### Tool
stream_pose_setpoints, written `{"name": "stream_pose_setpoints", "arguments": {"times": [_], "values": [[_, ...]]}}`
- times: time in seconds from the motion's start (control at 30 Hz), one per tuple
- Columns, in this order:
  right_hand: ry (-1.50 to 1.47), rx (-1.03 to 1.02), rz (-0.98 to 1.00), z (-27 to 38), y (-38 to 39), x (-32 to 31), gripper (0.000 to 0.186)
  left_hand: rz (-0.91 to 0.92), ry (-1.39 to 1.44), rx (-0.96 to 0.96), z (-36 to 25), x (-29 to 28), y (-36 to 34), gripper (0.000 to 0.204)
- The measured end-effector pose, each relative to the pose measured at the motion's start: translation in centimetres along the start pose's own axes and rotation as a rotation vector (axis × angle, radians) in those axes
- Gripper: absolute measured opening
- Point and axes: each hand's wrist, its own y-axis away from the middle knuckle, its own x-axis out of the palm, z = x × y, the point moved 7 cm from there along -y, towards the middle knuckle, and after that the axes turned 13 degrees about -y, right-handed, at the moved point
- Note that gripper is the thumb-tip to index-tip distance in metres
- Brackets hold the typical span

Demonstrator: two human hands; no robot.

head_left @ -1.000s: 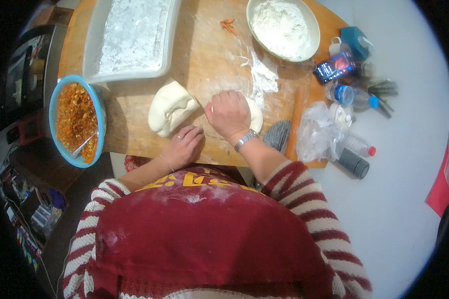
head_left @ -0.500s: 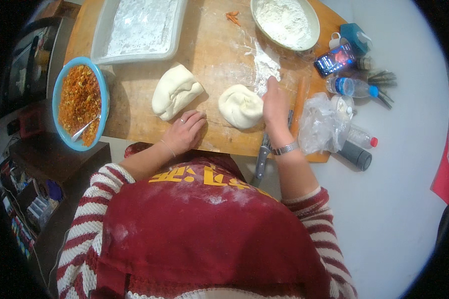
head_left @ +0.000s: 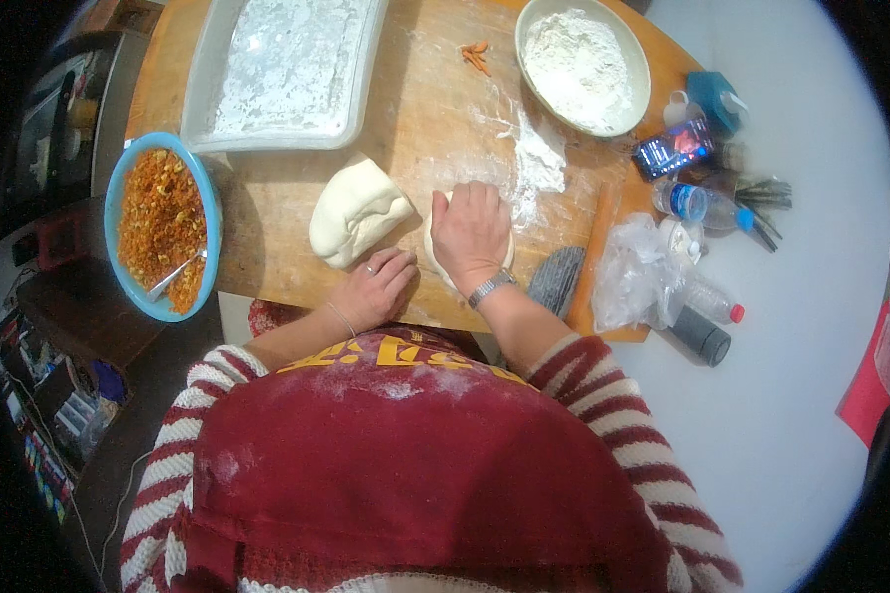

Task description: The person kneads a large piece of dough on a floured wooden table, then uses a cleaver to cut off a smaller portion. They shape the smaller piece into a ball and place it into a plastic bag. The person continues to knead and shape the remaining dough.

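My right hand (head_left: 470,232) lies palm down over a round piece of pale dough (head_left: 435,247), covering most of it, its fingers extended on top. My left hand (head_left: 376,287) rests on the wooden table (head_left: 267,227) near the front edge, fingers loosely bent, with nothing visible in them. Just above it sits a larger folded lump of dough (head_left: 356,208), not touched by either hand. A loose patch of flour (head_left: 539,163) is spread beyond the right hand. A dark grey streaked object (head_left: 554,282) and a wooden rolling pin (head_left: 595,257) lie to the right.
A blue bowl of orange filling (head_left: 153,208) with a spoon stands left. Behind are a floury plastic tray (head_left: 287,69), orange bits (head_left: 475,57) and a flour bowl (head_left: 578,69). Right are a phone (head_left: 672,148), bottles (head_left: 722,212), a plastic bag (head_left: 633,267) and a dark cylinder (head_left: 702,336).
My right hand has moved from the right of the round dough back onto its top. My left hand stays near the table edge. The whole view has shifted slightly.
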Motion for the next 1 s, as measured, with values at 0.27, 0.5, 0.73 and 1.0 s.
{"name": "stream_pose_setpoints", "arguments": {"times": [0.27, 0.5, 0.73, 1.0], "values": [[-0.199, 0.268, 0.125, -2.5, -4.0, 0.9, 0.053, 0.030, 0.001, 0.015, -0.1, 1.2, 0.5, 0.045], [-0.527, 0.566, 0.329, -5.6, -0.1, -4.1, 0.055, 0.006, 0.004, 0.012, 0.0, 2.3, 1.0, 0.049], [-0.175, 0.004, -0.071, 0.2, 8.1, -5.1, 0.037, 0.000, 0.010, -0.002, 0.2, 1.0, 0.7, 0.047], [-0.102, -0.132, -0.016, 1.3, 2.6, 0.6, 0.018, -0.045, -0.019, 0.004, -0.5, -0.1, 0.2, 0.048]]}}
